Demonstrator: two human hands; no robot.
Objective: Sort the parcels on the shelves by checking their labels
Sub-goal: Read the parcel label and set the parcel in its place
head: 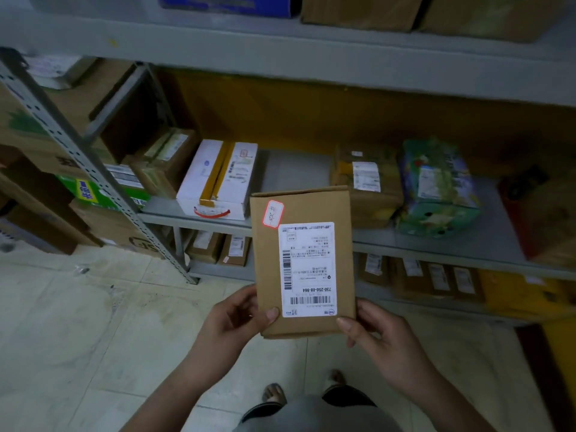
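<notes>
Holding a flat brown cardboard parcel (pixel 267 269) upright in mid-air, in front of the grey metal middle shelf (pixel 389 241) and over the pale tiled floor (pixel 93 322), resting on nothing. Gripping its lower left edge with the left hand (pixel 230 319), thumb pressed on the face just beside the white printed shipping label (pixel 307 269). Gripping the lower right corner with the right hand (pixel 383 335), thumb on the front, fingers hidden behind. Probably mid-check of the label. Could easily slip from here: held only at the bottom, tall above the grip, so likely to tip forward and drop to the floor if either hand lets go to reach. Could also misread: dim light, print mostly too small to make out, and a second mark to reconcile, the small red-bordered handwritten sticker (pixel 273 214) near the top. Risk of misplacing too: only a narrow bare stretch of shelf between the white carton with yellow tape (pixel 218 179) and the brown taped box (pixel 380 201), so might knock a neighbour or hide its label when sliding in.
</notes>
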